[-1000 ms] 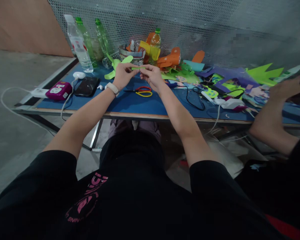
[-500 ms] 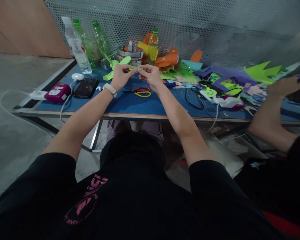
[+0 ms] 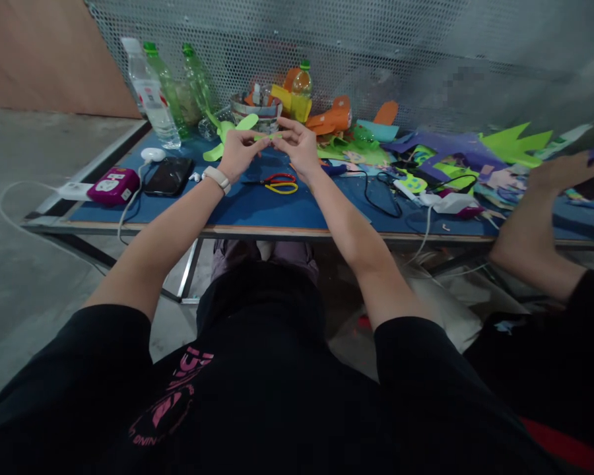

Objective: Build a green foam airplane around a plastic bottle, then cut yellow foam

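Between my two hands is a small strip of bright green material (image 3: 268, 137), thin and lying crosswise above the table. My left hand (image 3: 240, 150), with a pale band at the wrist, pinches its left end. My right hand (image 3: 298, 146) pinches the other end, with its index finger raised. Whether the strip is paper or foam I cannot tell. Just behind my left hand a light green propeller-like piece (image 3: 248, 122) stands by the bottles. Scissors (image 3: 280, 183) with red and yellow handles lie on the blue table below my hands.
A black phone (image 3: 169, 175), a magenta power adapter (image 3: 113, 186) and a clear water bottle (image 3: 154, 99) are at the left. Orange cutouts (image 3: 332, 117) and purple scraps (image 3: 440, 148) pile up at the back right. Another person's arm (image 3: 537, 204) reaches in from the right.
My right index finger has lifted away from the green strip. Both hands otherwise stay in place around it, and the view has shifted slightly.
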`<move>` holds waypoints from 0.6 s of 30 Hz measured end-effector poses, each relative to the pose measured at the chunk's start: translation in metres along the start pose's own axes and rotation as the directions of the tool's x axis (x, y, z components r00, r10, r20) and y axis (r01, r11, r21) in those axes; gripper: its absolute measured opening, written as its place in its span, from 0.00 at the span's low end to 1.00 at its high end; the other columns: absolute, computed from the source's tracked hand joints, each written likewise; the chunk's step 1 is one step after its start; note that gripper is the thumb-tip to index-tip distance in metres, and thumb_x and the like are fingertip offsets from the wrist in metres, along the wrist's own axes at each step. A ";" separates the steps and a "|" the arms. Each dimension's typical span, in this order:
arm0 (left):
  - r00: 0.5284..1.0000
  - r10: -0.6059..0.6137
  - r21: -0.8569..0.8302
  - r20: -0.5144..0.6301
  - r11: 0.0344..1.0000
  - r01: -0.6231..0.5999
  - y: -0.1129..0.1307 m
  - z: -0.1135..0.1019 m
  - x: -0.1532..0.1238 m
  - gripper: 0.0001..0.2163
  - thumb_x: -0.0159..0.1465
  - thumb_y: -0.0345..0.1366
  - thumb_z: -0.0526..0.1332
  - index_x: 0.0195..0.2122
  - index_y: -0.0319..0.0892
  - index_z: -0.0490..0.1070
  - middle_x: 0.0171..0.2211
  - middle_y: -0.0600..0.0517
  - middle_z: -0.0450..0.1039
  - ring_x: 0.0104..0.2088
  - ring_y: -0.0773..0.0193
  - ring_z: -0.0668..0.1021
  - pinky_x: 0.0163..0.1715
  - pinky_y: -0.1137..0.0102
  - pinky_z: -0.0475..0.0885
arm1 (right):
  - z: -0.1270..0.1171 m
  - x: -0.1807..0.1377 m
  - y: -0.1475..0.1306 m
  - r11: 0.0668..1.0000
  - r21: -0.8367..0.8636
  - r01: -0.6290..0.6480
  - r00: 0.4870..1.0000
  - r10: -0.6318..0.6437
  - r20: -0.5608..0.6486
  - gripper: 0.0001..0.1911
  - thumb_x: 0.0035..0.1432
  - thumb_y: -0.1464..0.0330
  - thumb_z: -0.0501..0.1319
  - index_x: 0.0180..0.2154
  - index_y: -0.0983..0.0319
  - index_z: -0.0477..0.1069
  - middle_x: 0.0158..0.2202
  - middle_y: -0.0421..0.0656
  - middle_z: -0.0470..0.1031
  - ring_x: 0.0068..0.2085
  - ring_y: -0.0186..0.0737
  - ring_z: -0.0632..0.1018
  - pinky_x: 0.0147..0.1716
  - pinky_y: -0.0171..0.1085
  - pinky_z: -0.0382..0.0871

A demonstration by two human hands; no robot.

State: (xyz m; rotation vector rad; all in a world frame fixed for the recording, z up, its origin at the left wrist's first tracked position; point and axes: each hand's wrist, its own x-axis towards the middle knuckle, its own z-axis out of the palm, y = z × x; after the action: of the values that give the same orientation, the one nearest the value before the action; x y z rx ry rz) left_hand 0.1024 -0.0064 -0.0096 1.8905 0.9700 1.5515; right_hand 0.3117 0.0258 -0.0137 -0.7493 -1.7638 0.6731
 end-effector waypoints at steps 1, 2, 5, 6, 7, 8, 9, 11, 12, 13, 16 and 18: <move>1.000 0.006 -0.011 -0.007 1.000 -0.006 0.000 0.000 0.000 0.34 0.76 0.73 0.88 0.40 0.47 0.83 0.23 0.54 0.72 0.35 0.53 0.87 0.37 0.61 0.85 | 0.001 -0.001 -0.004 1.000 0.000 0.009 1.000 -0.009 -0.007 0.71 0.52 0.11 0.76 0.77 0.53 0.87 0.59 0.53 0.97 0.67 0.71 0.95 0.77 0.71 0.90; 1.000 0.012 -0.018 -0.009 1.000 -0.012 0.001 0.001 0.000 0.34 0.76 0.73 0.89 0.41 0.47 0.83 0.24 0.54 0.73 0.36 0.52 0.88 0.37 0.61 0.85 | 0.002 -0.002 -0.007 1.000 0.001 0.017 1.000 -0.017 -0.010 0.71 0.52 0.11 0.76 0.77 0.53 0.87 0.58 0.53 0.97 0.66 0.71 0.96 0.77 0.70 0.90; 1.000 0.015 -0.018 0.006 1.000 -0.015 0.006 0.001 -0.002 0.32 0.77 0.71 0.88 0.43 0.47 0.84 0.24 0.54 0.74 0.38 0.52 0.89 0.38 0.60 0.87 | 0.003 -0.001 -0.007 1.000 0.005 0.025 1.000 -0.025 -0.014 0.72 0.50 0.09 0.74 0.76 0.52 0.87 0.55 0.52 0.97 0.63 0.69 0.97 0.76 0.69 0.91; 1.000 0.011 -0.015 0.014 1.000 -0.011 0.009 0.001 -0.003 0.31 0.78 0.70 0.88 0.43 0.47 0.84 0.24 0.54 0.74 0.39 0.52 0.89 0.39 0.61 0.87 | 0.002 0.000 -0.003 1.000 0.004 0.025 1.000 -0.025 -0.010 0.72 0.50 0.09 0.73 0.76 0.52 0.87 0.55 0.52 0.97 0.62 0.69 0.97 0.76 0.69 0.91; 1.000 0.008 -0.013 0.019 1.000 -0.008 0.011 0.001 -0.003 0.31 0.78 0.70 0.89 0.43 0.48 0.85 0.25 0.53 0.75 0.40 0.52 0.89 0.40 0.61 0.88 | 0.002 0.001 0.003 1.000 0.002 0.025 1.000 -0.025 -0.005 0.73 0.50 0.08 0.73 0.76 0.52 0.86 0.55 0.52 0.97 0.62 0.69 0.97 0.75 0.69 0.91; 1.000 0.007 -0.017 0.019 1.000 -0.006 0.013 0.000 -0.004 0.30 0.78 0.69 0.89 0.44 0.48 0.85 0.25 0.53 0.76 0.40 0.52 0.90 0.40 0.61 0.88 | 0.001 0.003 0.008 1.000 0.001 0.026 1.000 -0.026 0.000 0.73 0.50 0.08 0.71 0.76 0.53 0.86 0.55 0.53 0.97 0.62 0.69 0.97 0.75 0.70 0.91; 1.000 0.009 -0.030 0.015 1.000 -0.009 0.014 0.001 -0.004 0.29 0.77 0.68 0.91 0.44 0.48 0.86 0.25 0.53 0.77 0.41 0.51 0.90 0.40 0.60 0.89 | 0.000 0.005 0.014 1.000 0.001 0.027 1.000 -0.027 0.006 0.74 0.50 0.07 0.71 0.77 0.53 0.85 0.56 0.54 0.96 0.63 0.69 0.97 0.75 0.70 0.91; 1.000 0.023 -0.071 0.002 0.997 -0.023 0.013 0.001 -0.003 0.28 0.73 0.64 0.94 0.44 0.47 0.87 0.26 0.52 0.78 0.40 0.48 0.91 0.40 0.59 0.91 | -0.001 0.007 0.023 1.000 0.010 0.024 1.000 -0.024 0.006 0.76 0.49 0.07 0.70 0.77 0.54 0.84 0.56 0.55 0.96 0.63 0.70 0.96 0.75 0.70 0.91; 1.000 0.029 -0.091 -0.009 0.995 -0.030 0.012 0.002 -0.003 0.28 0.72 0.63 0.95 0.43 0.47 0.88 0.26 0.51 0.78 0.39 0.47 0.92 0.39 0.59 0.91 | -0.001 0.007 0.025 1.000 0.016 0.020 1.000 -0.020 0.001 0.77 0.48 0.06 0.70 0.77 0.55 0.84 0.56 0.55 0.96 0.63 0.70 0.96 0.76 0.69 0.91; 0.999 0.032 -0.101 -0.017 0.994 -0.033 0.010 0.002 -0.002 0.28 0.70 0.62 0.96 0.42 0.47 0.88 0.26 0.50 0.78 0.38 0.45 0.92 0.38 0.58 0.92 | -0.001 0.007 0.026 1.000 0.021 0.013 1.000 -0.013 -0.003 0.77 0.48 0.06 0.71 0.77 0.54 0.84 0.56 0.55 0.96 0.63 0.69 0.96 0.76 0.69 0.91; 1.000 0.018 -0.072 -0.011 0.997 -0.019 0.008 0.002 -0.001 0.28 0.71 0.62 0.96 0.41 0.47 0.88 0.26 0.50 0.77 0.38 0.45 0.91 0.37 0.59 0.90 | -0.002 0.005 0.023 1.000 0.028 -0.004 1.000 0.004 -0.002 0.74 0.50 0.08 0.73 0.76 0.53 0.84 0.57 0.54 0.95 0.65 0.69 0.96 0.76 0.69 0.91; 1.000 0.003 -0.039 0.007 0.999 -0.003 0.012 0.001 -0.003 0.27 0.74 0.63 0.94 0.42 0.46 0.88 0.24 0.52 0.75 0.39 0.48 0.90 0.41 0.59 0.90 | -0.003 0.003 0.021 0.999 0.035 0.003 1.000 -0.004 0.011 0.72 0.53 0.08 0.73 0.76 0.54 0.83 0.59 0.55 0.95 0.65 0.69 0.96 0.76 0.70 0.91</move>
State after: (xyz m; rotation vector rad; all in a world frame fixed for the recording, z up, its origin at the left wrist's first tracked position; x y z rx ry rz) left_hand 0.1060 -0.0156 -0.0025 1.8709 0.9278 1.5535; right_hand 0.3172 0.0423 -0.0271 -0.7199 -1.7583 0.7053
